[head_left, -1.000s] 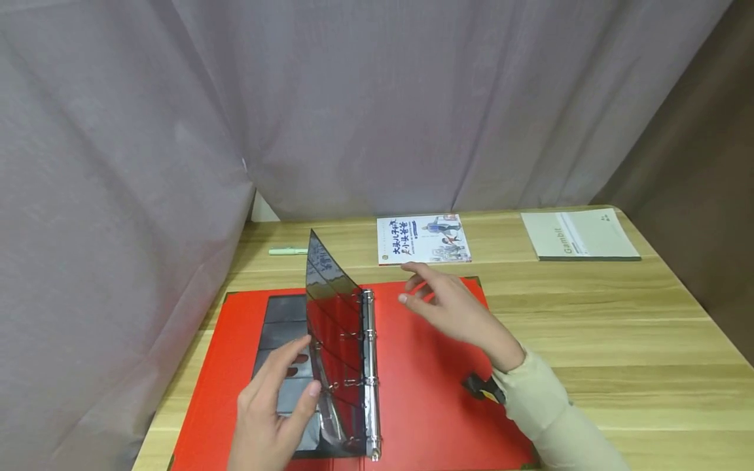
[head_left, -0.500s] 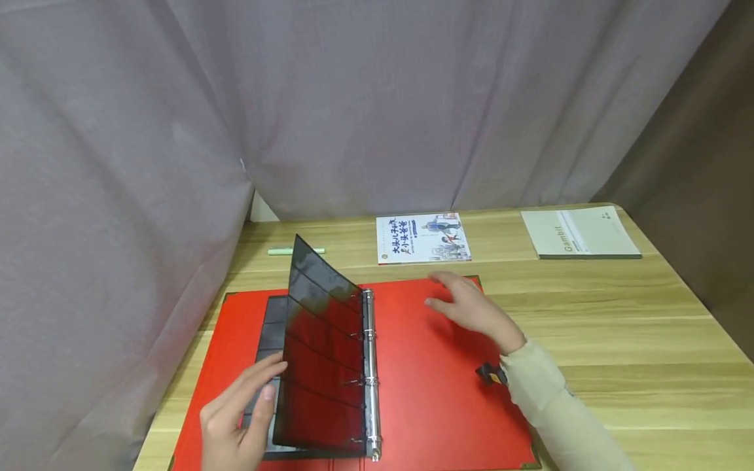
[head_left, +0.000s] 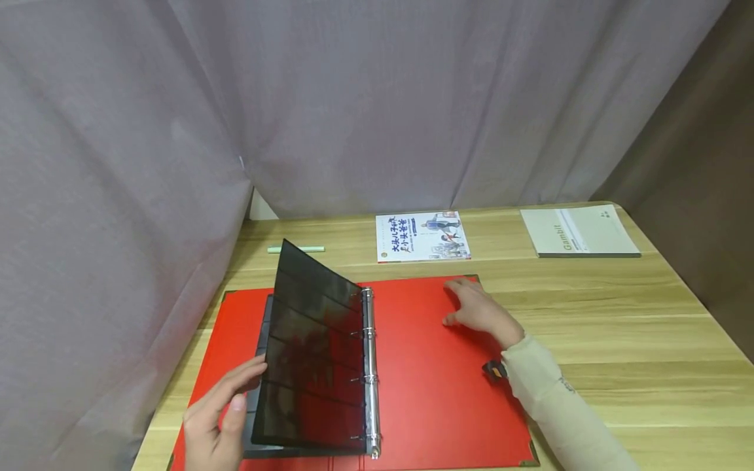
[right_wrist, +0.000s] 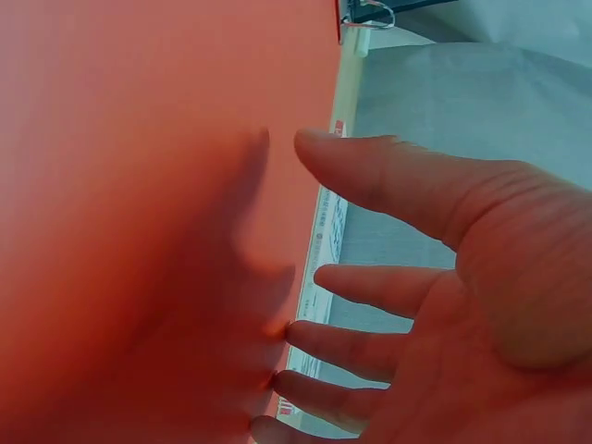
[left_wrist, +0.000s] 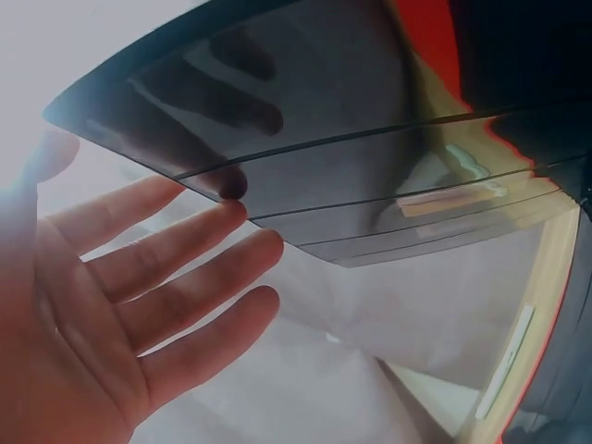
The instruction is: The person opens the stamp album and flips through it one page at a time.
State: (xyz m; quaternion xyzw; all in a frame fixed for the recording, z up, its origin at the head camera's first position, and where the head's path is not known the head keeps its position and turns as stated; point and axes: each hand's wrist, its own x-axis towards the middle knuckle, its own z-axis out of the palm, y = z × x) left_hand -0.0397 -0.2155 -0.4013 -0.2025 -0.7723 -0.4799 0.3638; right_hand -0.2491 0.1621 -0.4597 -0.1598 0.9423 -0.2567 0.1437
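A red ring binder (head_left: 436, 399) lies spread on the wooden table, its metal ring spine (head_left: 370, 366) running down the middle. One dark translucent pocket page (head_left: 312, 353) is tilted up to the left from the rings, over other dark pages on the left cover. My left hand (head_left: 215, 415) is at this page's outer edge, fingers extended; in the left wrist view the fingertips (left_wrist: 231, 211) meet that edge, with the thumb apart. Over the right cover, towards its far corner, is my right hand (head_left: 480, 311), fingers spread, fingertips right at the red surface and holding nothing.
A light green pen (head_left: 297, 249) lies behind the binder at left. Farther back are a white illustrated book (head_left: 423, 237) and, at right, a pale green book (head_left: 580, 231). Grey curtains (head_left: 365, 111) hang behind the table.
The raised page has swung left and leans lower, my left hand moving left along with it. My right hand has moved right and down towards the red cover.
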